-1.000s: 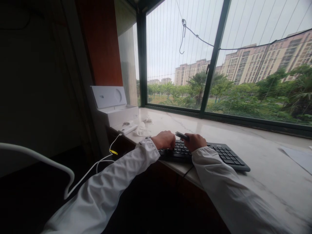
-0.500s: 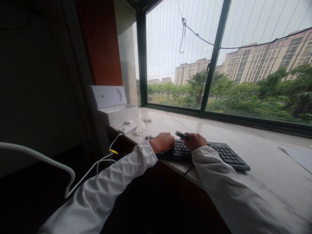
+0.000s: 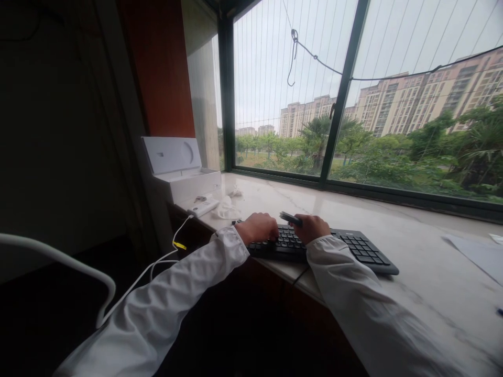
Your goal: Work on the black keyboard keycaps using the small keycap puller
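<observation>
A black computer keyboard (image 3: 359, 251) lies along the front edge of the marble-patterned counter. My left hand (image 3: 259, 226) rests on its left part with the fingers curled down; the fingertips are partly hidden. In my right hand (image 3: 312, 228), closed above the middle keys, is a short dark tool (image 3: 291, 218), its pale, bristle-like end pointing left. How the fingers wrap the tool's near end is hidden. Small dark pieces, too small to name, lie just left of my left hand. A cable hangs from the keyboard's front.
At the left stands an open white box (image 3: 186, 183). In front of it lies a white power strip or adapter (image 3: 202, 206) with a white cord. Crumpled white material (image 3: 228, 208) is beside that. Paper (image 3: 477, 254) lies at right; a window (image 3: 291, 131) runs behind the counter.
The view has shifted slightly, so everything sits a little further left. Both hands keep nearly the same place on the keyboard, and the dark tool stays in my right hand.
</observation>
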A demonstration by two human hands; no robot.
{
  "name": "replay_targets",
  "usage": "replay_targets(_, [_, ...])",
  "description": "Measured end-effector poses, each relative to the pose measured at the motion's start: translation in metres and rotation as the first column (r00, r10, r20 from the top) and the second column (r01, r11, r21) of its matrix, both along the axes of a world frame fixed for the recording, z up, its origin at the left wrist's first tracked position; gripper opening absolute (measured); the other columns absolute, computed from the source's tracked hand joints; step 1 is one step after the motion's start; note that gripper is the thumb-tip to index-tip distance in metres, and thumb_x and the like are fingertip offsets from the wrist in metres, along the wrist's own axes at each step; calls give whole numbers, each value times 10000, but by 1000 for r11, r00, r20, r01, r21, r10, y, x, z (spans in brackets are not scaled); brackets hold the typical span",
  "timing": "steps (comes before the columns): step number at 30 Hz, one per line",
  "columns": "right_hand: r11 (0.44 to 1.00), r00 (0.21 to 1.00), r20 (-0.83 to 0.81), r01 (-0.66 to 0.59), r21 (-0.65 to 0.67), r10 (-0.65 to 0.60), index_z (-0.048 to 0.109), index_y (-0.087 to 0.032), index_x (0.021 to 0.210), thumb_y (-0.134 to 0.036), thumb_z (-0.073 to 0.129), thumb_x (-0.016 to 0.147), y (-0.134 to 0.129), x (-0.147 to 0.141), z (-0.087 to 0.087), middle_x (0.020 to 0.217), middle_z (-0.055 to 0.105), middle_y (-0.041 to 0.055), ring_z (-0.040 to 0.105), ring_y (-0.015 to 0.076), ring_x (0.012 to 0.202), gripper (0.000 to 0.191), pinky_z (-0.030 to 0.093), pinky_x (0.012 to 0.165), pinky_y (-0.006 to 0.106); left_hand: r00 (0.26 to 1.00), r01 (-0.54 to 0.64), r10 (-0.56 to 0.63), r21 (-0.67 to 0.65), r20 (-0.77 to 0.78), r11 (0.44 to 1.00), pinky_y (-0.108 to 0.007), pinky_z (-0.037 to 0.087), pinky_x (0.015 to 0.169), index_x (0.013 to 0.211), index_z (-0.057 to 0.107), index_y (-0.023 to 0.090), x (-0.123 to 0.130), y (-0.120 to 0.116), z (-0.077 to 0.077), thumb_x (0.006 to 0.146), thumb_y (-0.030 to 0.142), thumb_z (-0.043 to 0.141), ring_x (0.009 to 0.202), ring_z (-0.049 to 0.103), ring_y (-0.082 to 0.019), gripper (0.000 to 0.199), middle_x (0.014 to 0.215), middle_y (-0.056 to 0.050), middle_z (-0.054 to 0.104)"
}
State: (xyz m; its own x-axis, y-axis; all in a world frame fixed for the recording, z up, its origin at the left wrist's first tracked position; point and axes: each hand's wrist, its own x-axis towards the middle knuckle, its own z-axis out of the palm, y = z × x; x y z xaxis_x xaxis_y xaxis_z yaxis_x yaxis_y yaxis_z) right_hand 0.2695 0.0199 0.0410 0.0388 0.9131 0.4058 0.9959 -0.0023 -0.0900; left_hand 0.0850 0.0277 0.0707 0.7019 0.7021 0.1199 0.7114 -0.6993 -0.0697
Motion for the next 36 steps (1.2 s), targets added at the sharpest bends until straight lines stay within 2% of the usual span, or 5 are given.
replay_targets(16, [998, 1000, -8, 12, -54, -12, 701, -324, 954, -358, 491, 821, -9, -6, 11, 900, 703, 50, 640, 221, 815, 251, 415, 670, 299, 993, 15, 2, -139, 122, 990, -234, 458, 819, 938, 726, 286, -8, 5, 7, 713, 217, 658, 864, 643, -151, 245, 896, 12, 723])
replay_targets(21, [999, 1000, 6, -18, -41, 18, 699, -327, 964, -372, 473, 830, -5, -2, 7, 910, 702, 49, 636, 223, 828, 267, 413, 674, 297, 983, 103, -78, -148, 166, 984, -231, 443, 853, 949, 718, 280, -12, -5, 12, 710, 255, 676, 854, 645, -138, 244, 886, 26, 724])
replay_targets(28, [1000, 1000, 2, -9, -12, 9, 703, -324, 946, -379, 479, 813, -1, -1, 2, 893, 702, 46, 630, 222, 816, 266, 408, 667, 296, 971, 183, -158, -128, 180, 975, -207, 442, 786, 881, 728, 261, -21, -8, 12, 697, 270, 683, 796, 644, -123, 190, 854, 39, 721])
replay_targets(33, [1000, 992, -126, -10, -17, 7, 718, -326, 885, -351, 510, 778, -4, -3, 7, 858, 706, 23, 628, 207, 797, 235, 396, 644, 274, 916, 269, -220, -104, 336, 958, -190, 443, 788, 921, 712, 214, -27, -12, 7, 735, 219, 630, 807, 635, -106, 203, 880, 16, 710])
replay_targets(36, [996, 961, -263, -79, 26, 84, 724, -324, 836, -302, 498, 764, -2, -2, 7, 817, 706, -10, 624, 179, 779, 238, 394, 638, 251, 876, 304, -253, -62, 410, 951, -188, 451, 759, 953, 701, 184, -32, -19, 4, 743, 182, 609, 783, 624, -102, 229, 901, -11, 698])
